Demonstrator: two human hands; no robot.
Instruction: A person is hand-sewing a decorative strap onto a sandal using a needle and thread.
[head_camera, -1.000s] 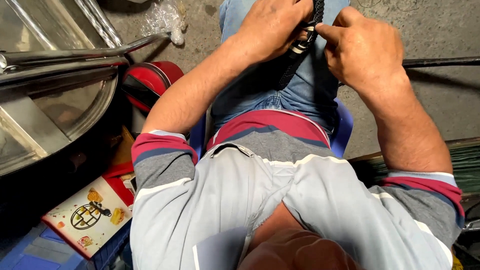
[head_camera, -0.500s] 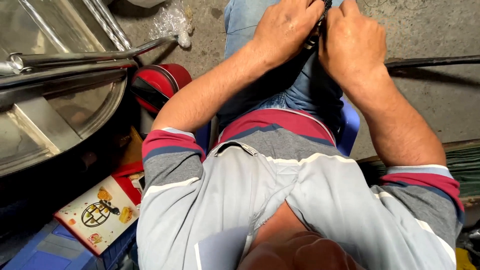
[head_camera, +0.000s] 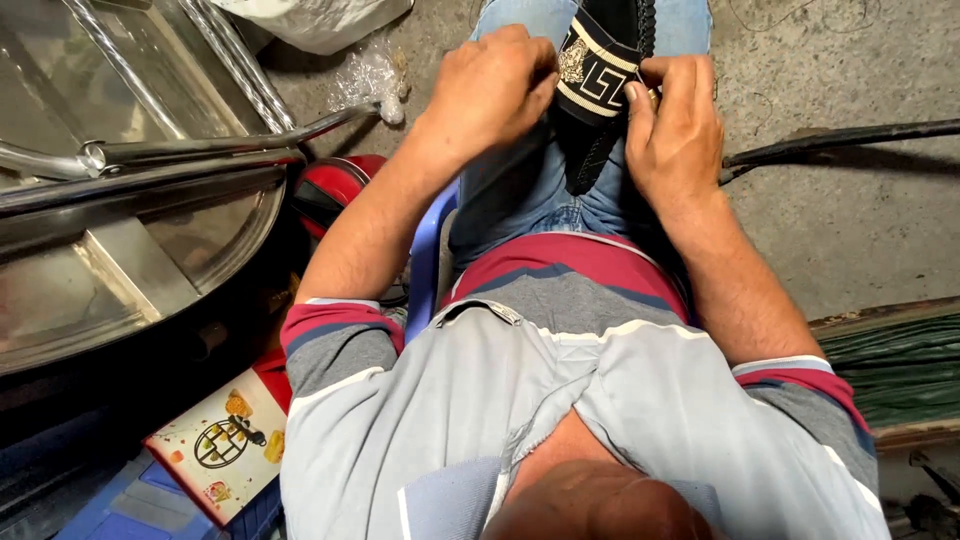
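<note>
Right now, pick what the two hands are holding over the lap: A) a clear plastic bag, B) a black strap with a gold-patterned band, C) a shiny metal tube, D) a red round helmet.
B: the left hand and right hand both pinch the black strap with a gold-patterned band above the blue jeans.

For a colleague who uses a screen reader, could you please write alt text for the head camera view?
Seen from above, a seated person's left hand and right hand grip a black slipper with a patterned gold-and-white band over their jeans-clad lap. A shiny metal tray and a red object lie at their left, on a concrete floor.
</note>
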